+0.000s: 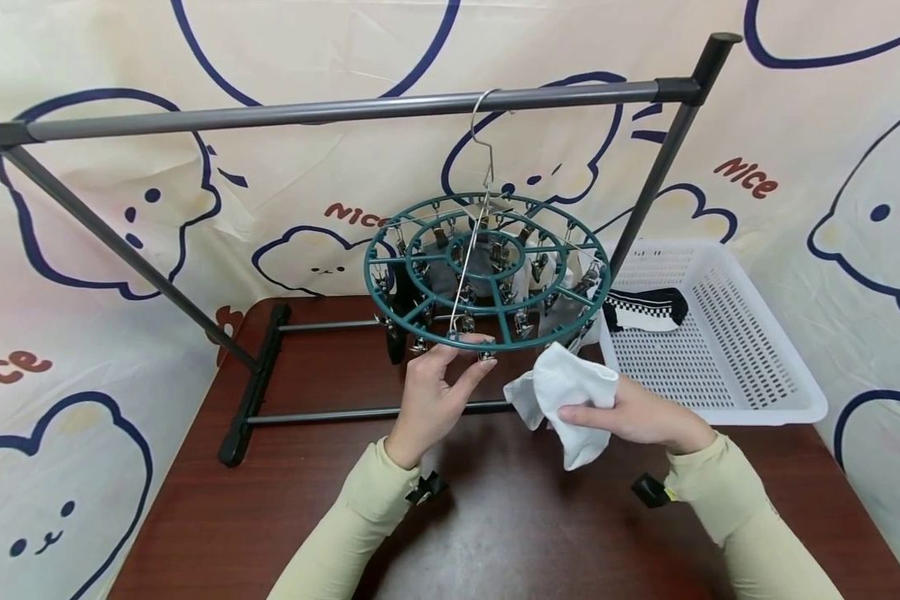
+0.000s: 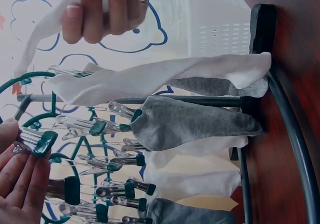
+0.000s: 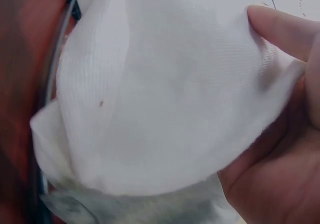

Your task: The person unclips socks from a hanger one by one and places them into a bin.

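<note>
In the head view a round green clip hanger (image 1: pixel 504 327) hangs by its metal hook from a rack bar. My left hand (image 1: pixel 437 396) is at its near rim, pinching a metal clip (image 2: pixel 36 141) with green tips between thumb and fingers. A white sock (image 1: pixel 579 393) is gripped in my right hand (image 1: pixel 641 412), just right of and below the hanger's rim. Its ribbed cloth (image 3: pixel 165 93) fills much of the right wrist view. Other clips hold hanging socks, among them a grey sock (image 2: pixel 195 123) and a white sock (image 2: pixel 150 77).
The rack's grey top bar (image 1: pixel 270 117) spans above the hanger, and its black foot (image 1: pixel 251 400) stands at the left. Behind my right hand sits a white perforated basket (image 1: pixel 772 358) holding a black-and-white checkered sock (image 1: pixel 648 310). Below lies a dark red-brown table (image 1: pixel 525 525).
</note>
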